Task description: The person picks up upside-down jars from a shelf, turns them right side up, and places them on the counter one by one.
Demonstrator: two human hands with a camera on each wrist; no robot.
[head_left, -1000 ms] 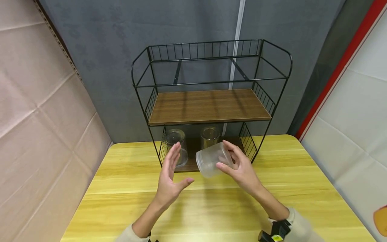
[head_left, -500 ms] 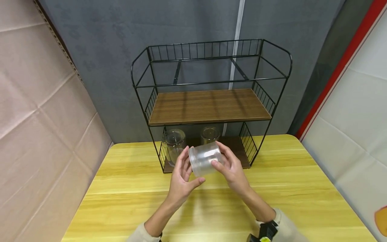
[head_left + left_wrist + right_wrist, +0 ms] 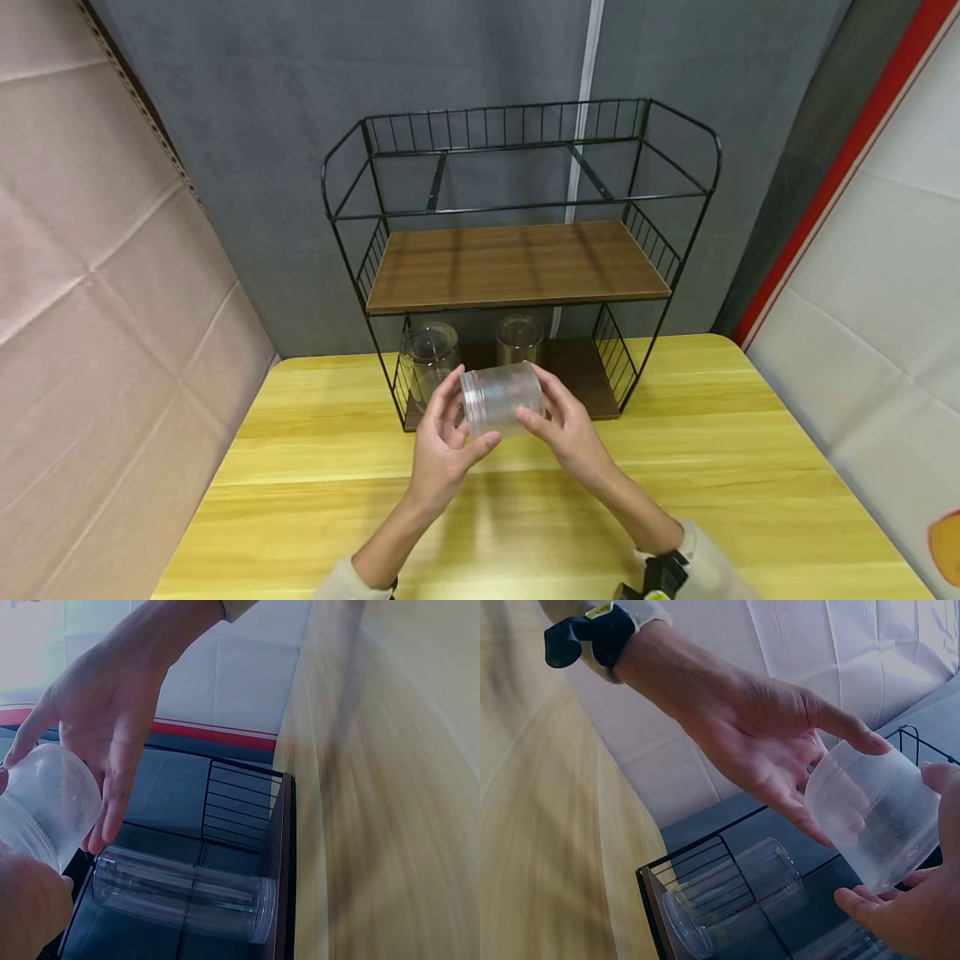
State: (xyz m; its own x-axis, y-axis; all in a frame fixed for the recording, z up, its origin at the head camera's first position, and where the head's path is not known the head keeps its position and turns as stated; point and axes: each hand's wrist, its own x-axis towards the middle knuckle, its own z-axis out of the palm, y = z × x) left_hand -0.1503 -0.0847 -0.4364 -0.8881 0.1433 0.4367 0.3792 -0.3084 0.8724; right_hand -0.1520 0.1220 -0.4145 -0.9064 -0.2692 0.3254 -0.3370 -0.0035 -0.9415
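Note:
A clear plastic jar lies on its side in the air between both hands, in front of the rack's lower level. My left hand grips its ribbed end, thumb below and fingers behind. Around the smooth base end, my right hand holds on with thumb in front and fingers at the far side. In the right wrist view the frosted jar shows between the two thumbs. The left wrist view shows the jar partly covered by the left hand. Whether the ribbed end carries a lid, I cannot tell.
A black wire rack with a brown middle board stands at the back of the yellow wooden table. On its bottom board are a clear jar at left and another clear jar near the centre.
The right hand has brought the jar leftward, and the left hand has moved in from beside it to take hold of the ribbed end. The jar has tilted nearer level.

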